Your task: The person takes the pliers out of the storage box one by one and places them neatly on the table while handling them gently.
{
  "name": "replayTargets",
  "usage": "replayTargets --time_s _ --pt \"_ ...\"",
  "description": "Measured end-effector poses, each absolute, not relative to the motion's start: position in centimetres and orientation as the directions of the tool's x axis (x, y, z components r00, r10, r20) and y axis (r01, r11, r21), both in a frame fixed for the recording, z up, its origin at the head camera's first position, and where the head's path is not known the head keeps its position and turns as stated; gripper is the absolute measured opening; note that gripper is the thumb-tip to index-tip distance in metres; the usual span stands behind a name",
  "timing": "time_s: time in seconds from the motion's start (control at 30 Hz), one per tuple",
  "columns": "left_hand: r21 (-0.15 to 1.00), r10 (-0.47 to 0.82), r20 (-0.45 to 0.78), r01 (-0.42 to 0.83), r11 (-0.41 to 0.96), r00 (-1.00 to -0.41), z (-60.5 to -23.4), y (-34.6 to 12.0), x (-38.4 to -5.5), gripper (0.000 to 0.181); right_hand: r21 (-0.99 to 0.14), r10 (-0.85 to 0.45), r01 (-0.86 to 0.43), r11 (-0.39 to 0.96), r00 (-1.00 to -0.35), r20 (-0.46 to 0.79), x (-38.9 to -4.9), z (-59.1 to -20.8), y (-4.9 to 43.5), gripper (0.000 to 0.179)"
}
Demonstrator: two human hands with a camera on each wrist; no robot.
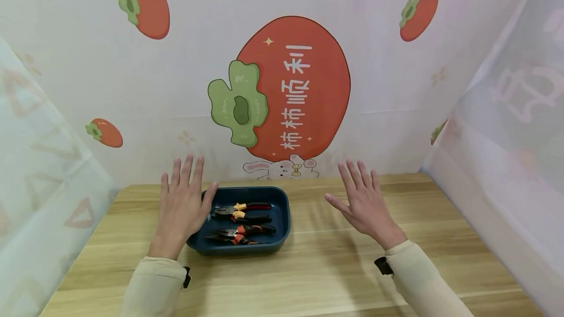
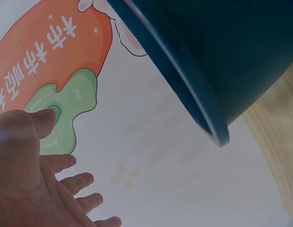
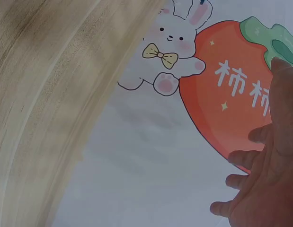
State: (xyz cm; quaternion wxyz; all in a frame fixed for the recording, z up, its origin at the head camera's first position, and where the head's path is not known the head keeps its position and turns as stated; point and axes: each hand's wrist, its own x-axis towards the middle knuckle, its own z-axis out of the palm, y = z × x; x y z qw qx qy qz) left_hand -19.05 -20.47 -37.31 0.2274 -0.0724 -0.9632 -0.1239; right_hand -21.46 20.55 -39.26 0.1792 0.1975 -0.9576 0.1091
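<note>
In the head view a dark blue tray (image 1: 282, 243) stands on the table, left of the middle. Inside it lie two pairs of pliers: one with yellow, red and black handles (image 1: 240, 207), nearer the back, and long-nose pliers with orange and black handles (image 1: 246, 230) nearer the front. My left hand (image 1: 181, 209) is held over the tray's left end, fingers straight and spread, holding nothing. The left wrist view shows the tray's outer wall (image 2: 250, 52) beside that hand. Well to the right of the tray, my right hand (image 1: 363, 204) is also spread and holds nothing.
The wooden table (image 1: 326, 278) meets a white back wall sheet (image 1: 379, 87) printed with persimmons and a rabbit. More white sheets close off the left side (image 1: 44, 160) and the right side (image 1: 520, 160).
</note>
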Motion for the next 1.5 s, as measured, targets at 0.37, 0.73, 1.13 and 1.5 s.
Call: replayTargets --time_s 0.37,0.73,1.13,1.5 --pt "0.223 0.074 0.519 0.218 0.95 -0.852 -38.3 -20.7 -18.8 0.057 -0.175 -0.318 -0.42 0.89 -0.85 0.421 -21.3 -39.7 20.0 0.059" --pt "0.324 -0.033 0.445 0.127 0.938 -0.895 -38.4 -21.8 -18.2 0.05 -0.147 -0.371 -0.466 0.872 -0.827 0.422 -21.1 -39.9 18.6 0.038" --pt "0.457 -0.152 0.234 -0.029 0.889 -0.96 -39.0 -23.1 -17.5 0.055 -0.21 -0.414 -0.518 0.829 -0.821 0.393 -20.5 -39.8 16.5 0.032" --pt "0.52 -0.148 0.055 -0.098 0.849 -0.988 -39.8 -24.3 -17.6 0.061 -0.242 -0.492 -0.59 0.77 -0.791 0.364 -19.8 -39.0 13.8 0.03"
